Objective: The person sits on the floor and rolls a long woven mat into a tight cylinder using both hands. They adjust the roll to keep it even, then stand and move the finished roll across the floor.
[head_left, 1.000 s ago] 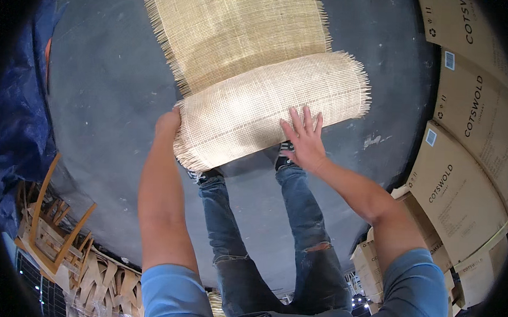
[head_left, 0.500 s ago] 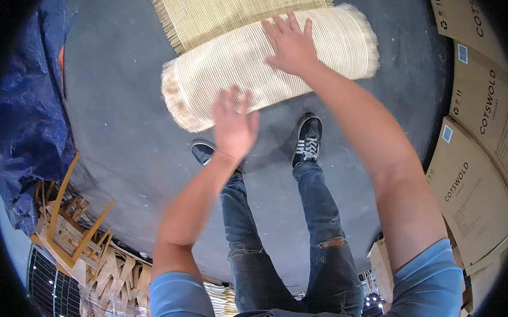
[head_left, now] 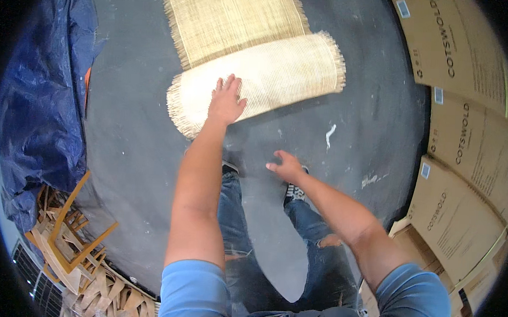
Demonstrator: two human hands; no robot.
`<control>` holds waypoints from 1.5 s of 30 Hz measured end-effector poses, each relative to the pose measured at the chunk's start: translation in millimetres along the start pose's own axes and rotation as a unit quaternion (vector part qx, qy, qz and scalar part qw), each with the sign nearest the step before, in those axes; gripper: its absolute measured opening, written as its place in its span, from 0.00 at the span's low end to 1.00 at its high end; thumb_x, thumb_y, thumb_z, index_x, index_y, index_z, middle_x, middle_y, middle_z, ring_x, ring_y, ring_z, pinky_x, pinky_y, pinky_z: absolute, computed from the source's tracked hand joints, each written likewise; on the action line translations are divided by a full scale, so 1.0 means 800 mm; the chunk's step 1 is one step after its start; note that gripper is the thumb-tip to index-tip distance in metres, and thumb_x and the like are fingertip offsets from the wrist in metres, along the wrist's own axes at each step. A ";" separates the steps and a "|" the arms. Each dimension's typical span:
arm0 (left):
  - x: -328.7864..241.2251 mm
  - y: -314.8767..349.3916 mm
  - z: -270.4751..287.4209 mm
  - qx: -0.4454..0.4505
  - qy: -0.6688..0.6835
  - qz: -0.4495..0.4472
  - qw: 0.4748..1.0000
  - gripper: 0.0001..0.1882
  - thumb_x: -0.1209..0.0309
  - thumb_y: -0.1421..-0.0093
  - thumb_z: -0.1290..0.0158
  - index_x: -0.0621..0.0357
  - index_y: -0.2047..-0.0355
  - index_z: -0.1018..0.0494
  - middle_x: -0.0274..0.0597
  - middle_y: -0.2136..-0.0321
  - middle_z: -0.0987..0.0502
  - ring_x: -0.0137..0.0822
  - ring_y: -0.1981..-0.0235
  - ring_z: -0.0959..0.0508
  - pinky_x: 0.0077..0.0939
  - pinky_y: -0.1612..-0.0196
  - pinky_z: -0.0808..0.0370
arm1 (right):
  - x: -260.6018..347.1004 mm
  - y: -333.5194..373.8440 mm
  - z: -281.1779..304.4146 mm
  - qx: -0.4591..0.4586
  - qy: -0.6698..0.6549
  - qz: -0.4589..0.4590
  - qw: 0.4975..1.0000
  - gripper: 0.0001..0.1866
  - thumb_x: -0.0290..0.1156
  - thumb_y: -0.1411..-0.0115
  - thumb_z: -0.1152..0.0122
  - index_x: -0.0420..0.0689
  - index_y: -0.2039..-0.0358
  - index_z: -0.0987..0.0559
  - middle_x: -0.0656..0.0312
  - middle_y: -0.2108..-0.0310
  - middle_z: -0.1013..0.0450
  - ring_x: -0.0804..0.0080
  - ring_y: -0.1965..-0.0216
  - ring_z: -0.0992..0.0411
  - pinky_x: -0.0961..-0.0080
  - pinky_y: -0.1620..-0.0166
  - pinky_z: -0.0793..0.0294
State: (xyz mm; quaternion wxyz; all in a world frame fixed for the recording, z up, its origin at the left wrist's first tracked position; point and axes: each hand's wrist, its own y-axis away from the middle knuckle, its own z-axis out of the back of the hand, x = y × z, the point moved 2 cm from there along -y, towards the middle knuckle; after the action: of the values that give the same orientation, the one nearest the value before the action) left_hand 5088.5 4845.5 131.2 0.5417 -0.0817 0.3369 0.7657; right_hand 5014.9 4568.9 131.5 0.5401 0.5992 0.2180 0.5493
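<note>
A dark grey floor (head_left: 135,153) fills most of the view, marked with a few pale scuffs. Along the right rim, flat brown cartons (head_left: 470,139) are stacked on edge. At the left, a blue tarp (head_left: 40,109) is bunched over something that cannot be made out, and below it lies a heap of bent wooden frames (head_left: 69,241).

A woven cane mat (head_left: 237,22) is spread on the floor at the top of the view, and its near end is wound into a pale roll (head_left: 269,80) lying crosswise, tilted a little, with frayed strand ends showing at both sides. The roll rests on the floor just ahead of the person's feet; one dark shoe (head_left: 295,190) is seen beneath the right hand.

The left hand (head_left: 226,100) is laid flat on the left part of the roll, fingers spread and pointing away, pressing rather than gripping. The right hand (head_left: 287,167) is held in the air above the legs, loosely open, touching nothing and well apart from the roll.

The cane is judged light but springy: stiff across its width, flexible along its length, and likely to uncoil if it is let go. Its surface looks dry and ridged, so little slipping is expected. The fringes look brittle and are best left alone; hold is better taken with flat palms on the body of the roll, spaced toward both ends.
</note>
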 end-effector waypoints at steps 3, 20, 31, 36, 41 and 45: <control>0.038 -0.012 0.023 0.030 0.031 0.021 0.999 0.37 0.58 0.38 0.40 0.54 0.32 0.39 0.49 0.28 0.42 0.64 0.27 0.48 0.49 0.27 0.43 | 0.068 -0.033 -0.028 0.074 -0.313 -0.109 0.940 0.52 0.62 0.43 0.33 0.44 0.29 0.40 0.43 0.26 0.51 0.42 0.25 0.54 0.38 0.38 0.33; 0.372 0.364 0.361 -0.019 0.200 0.480 0.854 0.30 0.57 0.34 0.43 0.68 0.40 0.31 0.63 0.46 0.22 0.52 0.42 0.23 0.40 0.40 0.27 | 0.678 -0.101 0.085 0.077 -0.286 0.354 0.887 0.47 0.61 0.28 0.58 0.40 0.24 0.58 0.50 0.28 0.41 0.59 0.26 0.46 0.52 0.26 0.52; 0.034 0.501 0.647 -0.069 0.417 0.652 0.630 0.12 0.64 0.34 0.47 0.60 0.65 0.21 0.48 0.71 0.18 0.43 0.73 0.17 0.43 0.73 0.21 | 0.393 0.264 0.381 0.023 0.265 -0.155 0.951 0.33 0.52 0.35 0.41 0.35 0.41 0.25 0.45 0.40 0.28 0.50 0.39 0.30 0.57 0.38 0.31; -0.025 0.384 0.702 -0.105 0.462 0.578 0.664 0.12 0.63 0.34 0.47 0.60 0.64 0.21 0.47 0.72 0.18 0.42 0.74 0.18 0.41 0.74 0.22 | 0.518 0.176 0.480 0.088 0.408 0.014 0.909 0.27 0.47 0.34 0.43 0.37 0.46 0.21 0.44 0.44 0.25 0.47 0.42 0.27 0.55 0.40 0.29; -0.027 0.197 0.787 -0.112 0.498 0.471 0.720 0.12 0.63 0.34 0.46 0.60 0.63 0.22 0.46 0.73 0.19 0.41 0.75 0.19 0.40 0.75 0.22 | 0.839 0.057 0.665 -0.395 0.004 0.146 0.907 0.26 0.52 0.34 0.40 0.38 0.56 0.20 0.50 0.69 0.23 0.58 0.67 0.23 0.56 0.67 0.25; -0.006 0.136 0.855 -0.123 0.487 0.491 0.712 0.13 0.62 0.34 0.46 0.60 0.62 0.22 0.45 0.73 0.19 0.40 0.76 0.20 0.39 0.76 0.23 | 1.116 0.034 0.640 -0.117 -0.177 0.210 0.954 0.22 0.48 0.32 0.39 0.45 0.47 0.24 0.66 0.68 0.26 0.77 0.71 0.30 0.72 0.72 0.29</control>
State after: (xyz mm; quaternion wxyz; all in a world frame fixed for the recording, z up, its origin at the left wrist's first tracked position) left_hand 5158.3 5235.0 699.7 -0.1645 -0.3322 0.4493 0.8129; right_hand 5732.4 5114.6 629.0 0.5087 0.6519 -0.0778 0.5570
